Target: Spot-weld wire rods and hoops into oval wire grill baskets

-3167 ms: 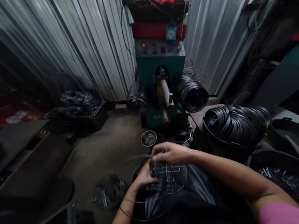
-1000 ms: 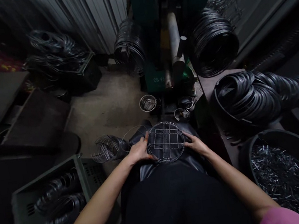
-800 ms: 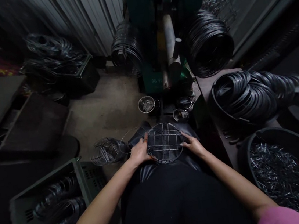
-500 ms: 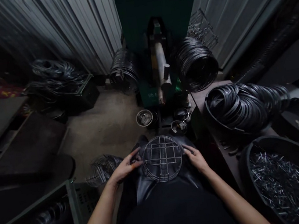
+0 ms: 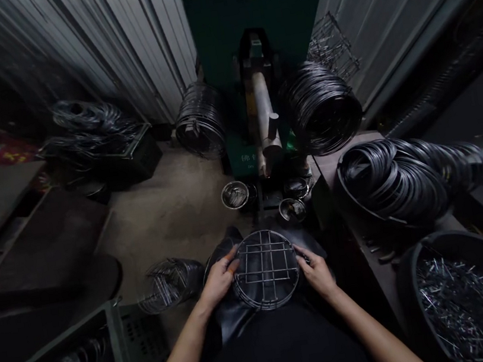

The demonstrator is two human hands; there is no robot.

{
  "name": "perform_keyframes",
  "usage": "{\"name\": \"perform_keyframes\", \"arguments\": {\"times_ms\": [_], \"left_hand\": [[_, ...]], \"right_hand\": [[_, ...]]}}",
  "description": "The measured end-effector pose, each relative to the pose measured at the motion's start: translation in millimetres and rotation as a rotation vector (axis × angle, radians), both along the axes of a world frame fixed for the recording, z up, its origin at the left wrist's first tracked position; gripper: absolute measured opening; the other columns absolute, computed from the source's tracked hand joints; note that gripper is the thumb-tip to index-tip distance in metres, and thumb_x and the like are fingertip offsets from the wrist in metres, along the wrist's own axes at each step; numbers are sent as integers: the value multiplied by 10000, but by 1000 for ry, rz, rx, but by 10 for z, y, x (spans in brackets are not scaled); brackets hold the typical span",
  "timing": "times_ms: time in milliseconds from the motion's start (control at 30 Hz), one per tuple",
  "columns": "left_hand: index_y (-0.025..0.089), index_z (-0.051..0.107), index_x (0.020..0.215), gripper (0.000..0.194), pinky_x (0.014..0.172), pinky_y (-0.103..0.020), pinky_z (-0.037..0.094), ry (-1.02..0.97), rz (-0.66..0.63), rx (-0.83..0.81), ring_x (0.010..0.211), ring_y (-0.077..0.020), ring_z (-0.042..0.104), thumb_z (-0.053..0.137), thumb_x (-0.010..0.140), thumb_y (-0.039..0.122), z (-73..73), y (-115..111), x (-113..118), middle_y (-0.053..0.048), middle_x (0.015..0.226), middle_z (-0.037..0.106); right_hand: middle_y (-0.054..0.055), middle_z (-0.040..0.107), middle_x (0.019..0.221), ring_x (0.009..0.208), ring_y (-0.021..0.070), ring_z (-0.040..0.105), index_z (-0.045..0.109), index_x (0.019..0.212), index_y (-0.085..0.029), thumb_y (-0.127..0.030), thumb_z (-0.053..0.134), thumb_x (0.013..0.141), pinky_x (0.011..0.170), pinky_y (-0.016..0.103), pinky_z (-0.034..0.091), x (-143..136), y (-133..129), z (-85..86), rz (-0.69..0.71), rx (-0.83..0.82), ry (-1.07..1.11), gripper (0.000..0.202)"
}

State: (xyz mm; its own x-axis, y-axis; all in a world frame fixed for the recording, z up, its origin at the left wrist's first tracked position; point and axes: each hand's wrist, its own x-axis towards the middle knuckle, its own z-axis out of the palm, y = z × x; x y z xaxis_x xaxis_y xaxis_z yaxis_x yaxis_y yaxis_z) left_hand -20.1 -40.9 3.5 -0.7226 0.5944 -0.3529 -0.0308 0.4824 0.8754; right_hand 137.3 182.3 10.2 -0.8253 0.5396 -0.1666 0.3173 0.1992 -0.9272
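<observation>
A round wire rack (image 5: 266,270) with crossed bars inside its ring lies over my lap, below the green machine. My left hand (image 5: 222,276) has its fingers closed on the rack's left rim. On the opposite side, my right hand (image 5: 314,268) grips the right rim between thumb and fingers. Beyond the rack stands the machine (image 5: 222,40) with a pale metal arm (image 5: 263,106) reaching toward me. Two small bowls, one with metal bits (image 5: 235,195) and another (image 5: 292,210), sit beneath that arm.
Wire ring bundles flank the machine (image 5: 200,118) (image 5: 323,106). More rings (image 5: 403,182) fill a container at right, above a tub of short metal pieces (image 5: 469,299). A bundle of wire racks (image 5: 168,284) and a green crate (image 5: 119,354) are at left.
My left hand has moved right and closed on the rack's rim; my right hand has closed on the other side. The rack appears slightly lower in view.
</observation>
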Motion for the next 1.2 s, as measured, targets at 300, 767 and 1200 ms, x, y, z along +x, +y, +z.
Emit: {"name": "perform_keyframes", "arguments": {"times_ms": [300,767,1200], "left_hand": [[188,341,1421,786,1131,-368,224,-6,-466,-86,1370,-262,310,568,754,537,186,-286,-262,-75,1485,358],[180,334,1400,1085,803,-356,475,232,-147,-259,1020,-305,604,771,487,571,313,-258,69,-114,1122,620],[174,414,587,431,328,-146,210,-599,747,1048,350,-16,277,834,576,268,1144,62,26,116,459,350]], "right_hand": [[62,663,1179,1144,238,575,641,1167,-205,-307,590,775,1033,398,393,72,52,26,66,-78,-55,409],[78,659,1184,1143,264,573,659,1144,-215,-417,658,711,1014,423,406,164,76,14,40,-86,11,478],[98,692,1111,1080,288,616,703,1079,-213,-515,638,750,945,435,470,-248,-292,702,97,-87,186,451]]}}
